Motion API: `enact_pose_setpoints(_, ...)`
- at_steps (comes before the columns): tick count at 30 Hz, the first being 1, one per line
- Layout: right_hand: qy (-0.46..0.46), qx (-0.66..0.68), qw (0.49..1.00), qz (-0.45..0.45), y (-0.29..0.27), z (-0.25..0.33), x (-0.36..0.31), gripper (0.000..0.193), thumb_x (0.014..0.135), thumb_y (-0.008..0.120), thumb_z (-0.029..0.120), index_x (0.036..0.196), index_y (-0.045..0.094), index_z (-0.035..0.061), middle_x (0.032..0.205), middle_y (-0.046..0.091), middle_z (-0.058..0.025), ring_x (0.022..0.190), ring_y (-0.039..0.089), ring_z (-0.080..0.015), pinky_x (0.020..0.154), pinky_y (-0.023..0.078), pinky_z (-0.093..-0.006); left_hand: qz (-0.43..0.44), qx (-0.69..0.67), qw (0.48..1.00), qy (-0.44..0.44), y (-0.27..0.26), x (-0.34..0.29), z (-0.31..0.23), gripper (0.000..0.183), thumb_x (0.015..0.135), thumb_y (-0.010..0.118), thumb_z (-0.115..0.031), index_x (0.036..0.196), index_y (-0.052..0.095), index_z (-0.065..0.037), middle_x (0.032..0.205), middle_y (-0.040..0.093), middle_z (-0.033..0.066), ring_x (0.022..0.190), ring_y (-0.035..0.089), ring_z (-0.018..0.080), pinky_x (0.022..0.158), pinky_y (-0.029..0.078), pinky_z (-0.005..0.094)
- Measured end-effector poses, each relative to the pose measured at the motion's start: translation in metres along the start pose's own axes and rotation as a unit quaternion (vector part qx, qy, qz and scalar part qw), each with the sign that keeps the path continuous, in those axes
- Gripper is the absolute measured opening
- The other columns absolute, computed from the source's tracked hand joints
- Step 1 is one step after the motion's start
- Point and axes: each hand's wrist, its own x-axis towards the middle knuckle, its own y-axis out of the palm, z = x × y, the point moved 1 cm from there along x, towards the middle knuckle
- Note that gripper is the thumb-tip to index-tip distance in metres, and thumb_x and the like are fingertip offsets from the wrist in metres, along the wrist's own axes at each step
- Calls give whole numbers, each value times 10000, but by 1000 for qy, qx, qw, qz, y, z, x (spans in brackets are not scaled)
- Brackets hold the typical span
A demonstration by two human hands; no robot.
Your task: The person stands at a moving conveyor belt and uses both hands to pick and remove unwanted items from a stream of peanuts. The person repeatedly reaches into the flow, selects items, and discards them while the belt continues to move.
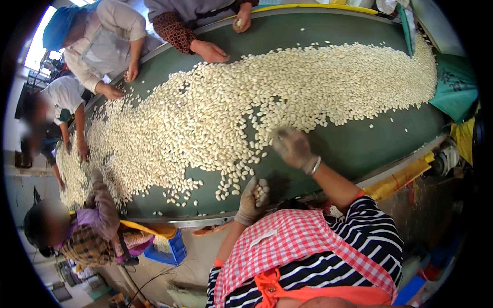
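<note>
A broad layer of white beans point(205, 118) covers much of the dark green belt point(349, 149). My left hand point(251, 201), in a pale work glove, is near the belt's front edge with its fingers curled around several white beans. Farther right and farther in, my right hand point(294, 149), also gloved, reaches to the front edge of the bean layer. Its fingertips are blurred among the beans, and whether they pinch one is not visible. Loose beans point(231, 182) lie scattered between the left hand and the main layer.
Across the belt, co-workers' hands point(209, 51) reach into the beans; another person point(77, 226) works at the near left. A metal rim point(179, 222) borders the belt. A blue crate point(169, 249) stands below it. A green sack point(454, 84) lies at the far right.
</note>
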Motion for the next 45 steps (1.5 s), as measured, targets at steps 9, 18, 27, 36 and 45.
enact_pose_setpoints(9, 86, -297, 934, 180, 14, -62, 19, 492, 952, 330, 464, 1375, 447, 242, 1546, 290, -53, 1424, 243, -269, 1138, 87, -583, 1, 55, 998, -6, 9, 13, 22, 384, 988, 452, -433, 889, 607, -95, 568, 508, 0, 364, 309, 74, 359, 244, 209)
enact_pose_setpoints(18, 56, -249, 962, -97, -66, -137, 70, 438, 865, 569, 315, 1270, 558, 146, 1372, 472, -114, 1270, 431, -318, 1066, 305, -513, 26, 71, 997, 16, 23, 29, 42, 396, 998, 427, -422, 856, 558, -77, 553, 469, -3, 359, 291, 76, 367, 242, 183)
enact_pose_setpoints(27, 140, -307, 907, 252, -32, -132, 84, 559, 925, 342, 547, 1376, 476, 244, 1528, 314, -32, 1367, 306, -238, 1097, 169, -555, 6, 51, 999, 3, 37, 38, 61, 374, 993, 451, -412, 907, 567, -67, 697, 558, 12, 413, 343, 58, 362, 230, 180)
enact_pose_setpoints(36, -37, -204, 959, 195, -46, -103, 47, 274, 848, 591, 181, 1110, 632, 110, 1082, 638, -147, 1003, 603, -261, 833, 493, -418, 5, 89, 996, 1, 64, 47, 77, 429, 964, 480, -468, 829, 579, -73, 607, 520, -8, 404, 330, 54, 380, 238, 173)
enact_pose_setpoints(45, 34, -158, 904, 396, -4, -56, 18, 160, 849, 541, 90, 951, 614, -9, 809, 693, -194, 720, 709, -304, 569, 559, -386, 39, 111, 993, 17, 80, 55, 91, 467, 963, 465, -501, 798, 578, -78, 493, 435, -20, 373, 290, 60, 378, 211, 194)
